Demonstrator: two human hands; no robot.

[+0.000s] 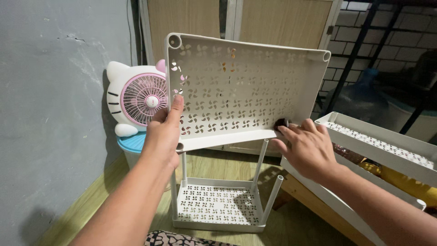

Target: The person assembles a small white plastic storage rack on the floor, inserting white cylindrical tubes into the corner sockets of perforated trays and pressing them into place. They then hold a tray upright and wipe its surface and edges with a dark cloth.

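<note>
Left hand [165, 132] clamps the left edge of the perforated white shelf panel [241, 86], thumb across its face; right hand [306, 146] pinches the panel's lower right corner by a dark socket. Panel is held tilted above the shelf base [218, 205] with three upright poles. It looks like light, stiff, thin plastic that probably flexes, so the edges are the best grip.

A cat-shaped white and pink fan [136, 98] stands against the grey wall [50, 114], on a bin with a blue lid [132, 143]. Right of the fan, behind it, are wooden cabinet doors [277, 20]. Far right of the fan, a white perforated rack [382, 141] lies tilted with yellow things [405, 180] under it; behind that stand a blue water jug [359, 98] and a black metal frame [359, 50] against a brick wall [400, 32]. The floor [227, 166] is wood-patterned.
</note>
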